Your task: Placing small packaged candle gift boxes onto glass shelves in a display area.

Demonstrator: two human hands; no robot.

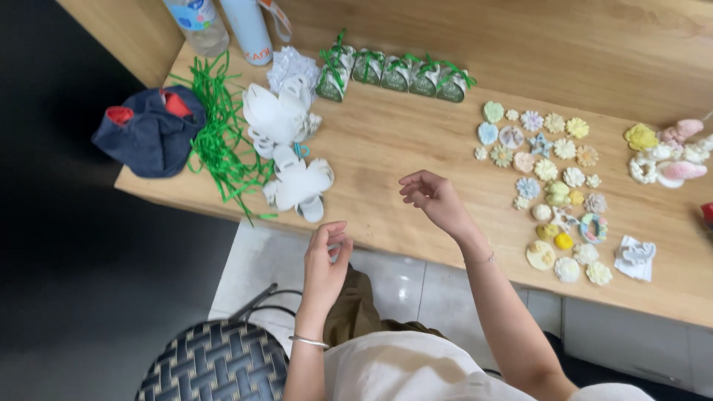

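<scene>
Flat white box blanks point(286, 145) — nearest the hands, stacked just right of green ribbon strands point(219, 141) on the worktop point(386, 141). Five folded boxes tied with green ribbon point(397, 74) lined up behind them — finished, by the look; blanks unfolded yet. Left hand point(325, 263) and right hand point(434, 199) raised, fingers loosely curled, grasping nothing visible. Small pastel moulded flowers point(546, 182) spread far right of the blanks, loose, unboxed.
</scene>
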